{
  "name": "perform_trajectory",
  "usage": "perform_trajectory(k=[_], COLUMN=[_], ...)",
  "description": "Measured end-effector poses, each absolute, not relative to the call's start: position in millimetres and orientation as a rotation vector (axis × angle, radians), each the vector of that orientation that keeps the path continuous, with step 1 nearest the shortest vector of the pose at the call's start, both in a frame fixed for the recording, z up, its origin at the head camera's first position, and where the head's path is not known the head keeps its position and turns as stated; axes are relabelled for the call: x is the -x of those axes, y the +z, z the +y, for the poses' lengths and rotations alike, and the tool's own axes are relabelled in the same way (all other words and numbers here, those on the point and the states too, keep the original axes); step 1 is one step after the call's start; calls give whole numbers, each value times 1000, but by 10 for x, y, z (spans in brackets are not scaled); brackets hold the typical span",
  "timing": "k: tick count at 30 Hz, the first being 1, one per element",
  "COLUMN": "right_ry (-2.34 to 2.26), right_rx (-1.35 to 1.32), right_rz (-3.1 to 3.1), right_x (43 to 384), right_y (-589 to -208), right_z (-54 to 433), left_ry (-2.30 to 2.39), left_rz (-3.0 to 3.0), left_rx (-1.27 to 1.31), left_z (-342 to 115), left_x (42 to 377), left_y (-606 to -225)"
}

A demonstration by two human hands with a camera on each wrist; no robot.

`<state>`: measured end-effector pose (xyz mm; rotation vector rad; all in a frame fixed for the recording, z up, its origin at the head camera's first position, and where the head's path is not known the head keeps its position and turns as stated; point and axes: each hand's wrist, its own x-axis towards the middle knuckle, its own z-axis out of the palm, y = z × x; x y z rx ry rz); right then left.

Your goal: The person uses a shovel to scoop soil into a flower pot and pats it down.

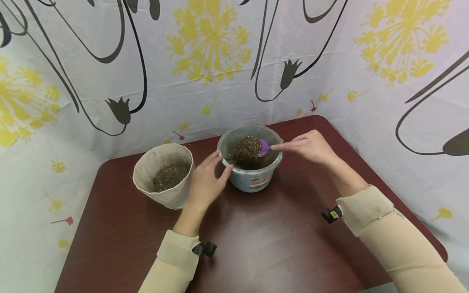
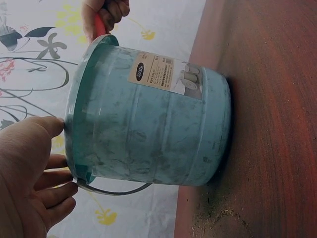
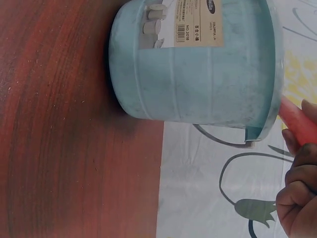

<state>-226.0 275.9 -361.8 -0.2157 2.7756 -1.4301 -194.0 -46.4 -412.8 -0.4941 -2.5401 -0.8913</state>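
- Scooping looks to us like the step in hand: the right hand (image 1: 313, 147) holds a small scoop with a purple blade and a pinkish-red handle (image 1: 264, 147), and dark brown, pale-speckled soil (image 1: 247, 148) is heaped at its blade.
- That scoop lies within the mouth of the round, light-blue plastic bucket (image 1: 253, 181), its handle crossing the rim on our right side. The bucket stands upright on the reddish-brown, wood-grained desk (image 1: 256, 244).
- Our left hand (image 1: 208, 179) is spread at the bucket's rim, thumb and fingers apart, touching it without wrapping round it.
- Left of the bucket, near it, stands a whitish, facet-rimmed pot (image 1: 172, 197), with more of the same kind of soil low inside.
- Next, we judge, the move calls for keeping the blade level so that the heap stays on, clearing the rim, and, if the pot is where the soil belongs, moving our left hand out of the path.
- Counting up, we have two hands, one scoop, one bucket with one paper label (image 1: 258, 182), one pot, two lots of soil and one desk.
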Motion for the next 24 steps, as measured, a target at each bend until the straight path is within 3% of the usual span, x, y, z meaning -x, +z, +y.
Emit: perform_trajectory(k=[9,24], right_ry=[-1526,-1568], right_rx=[366,223], right_rz=[2694,2710], right_x=[2276,2334], right_y=[-3642,-3447], right_z=[2734,2568], left_ry=[-861,-758], left_rz=[-2550,-2469], left_rx=[498,510], left_z=[-504,-704], left_x=[1941,1896], left_y=[-4118,-3940])
